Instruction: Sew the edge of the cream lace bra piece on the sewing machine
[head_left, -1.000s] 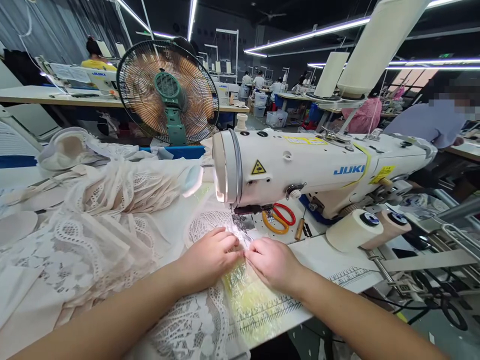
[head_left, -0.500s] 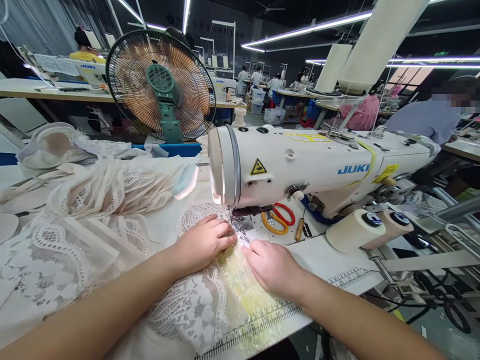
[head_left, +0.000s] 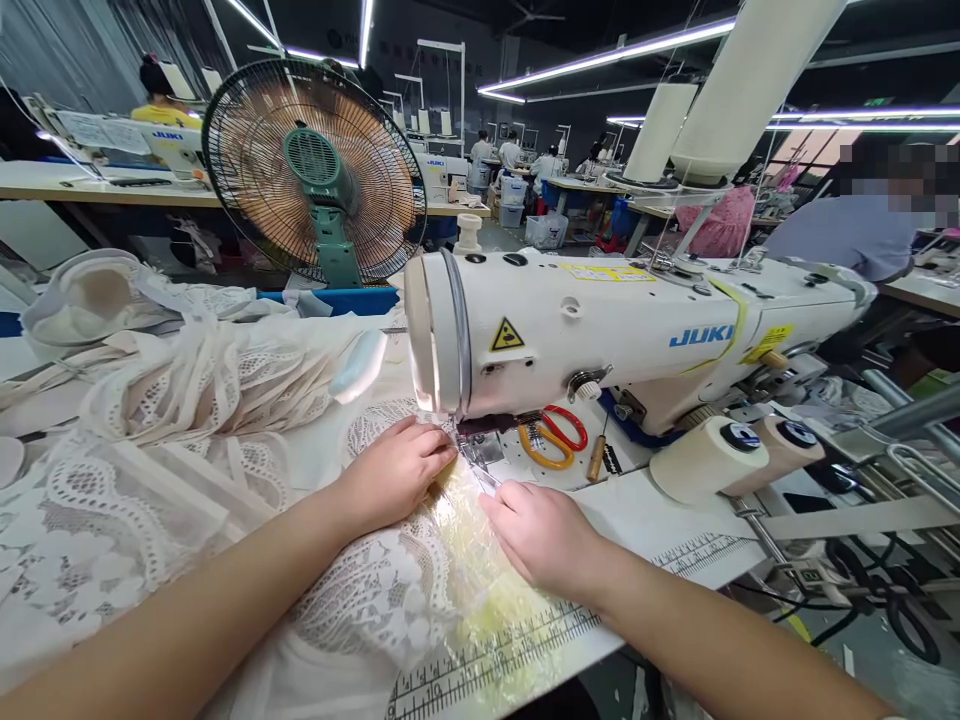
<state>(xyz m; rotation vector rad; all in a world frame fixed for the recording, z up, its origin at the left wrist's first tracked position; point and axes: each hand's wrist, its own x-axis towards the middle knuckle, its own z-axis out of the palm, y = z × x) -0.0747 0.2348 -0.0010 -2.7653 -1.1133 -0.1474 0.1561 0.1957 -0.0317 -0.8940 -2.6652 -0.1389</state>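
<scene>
White lace fabric [head_left: 375,590] lies under the needle area of a white sewing machine [head_left: 570,330]. My left hand [head_left: 397,475] rests on this lace just left of the presser foot, its fingers bent together and closed on the cloth. To the right of the needle, my right hand [head_left: 544,535] is closed in a pinch. A thin, shiny strip [head_left: 484,478], perhaps a slim metal tool, runs from its fingertips toward the presser foot. Crinkled clear film with a yellowish tint [head_left: 480,560] lies between both hands. My fingers partly hide the stitching point.
Yellow-and-red-handled scissors [head_left: 546,445] and a wooden-handled awl [head_left: 598,458] lie right of the needle. Thread cones [head_left: 709,458] stand farther right. Heaped lace pieces [head_left: 187,380] cover the left side. A fan [head_left: 315,170] stands behind. A printed ruler [head_left: 495,655] runs along the front edge.
The view has shifted slightly, moving the machine a little left. My left hand has moved slightly left and up with the lace; my right hand keeps its pinch near the needle.
</scene>
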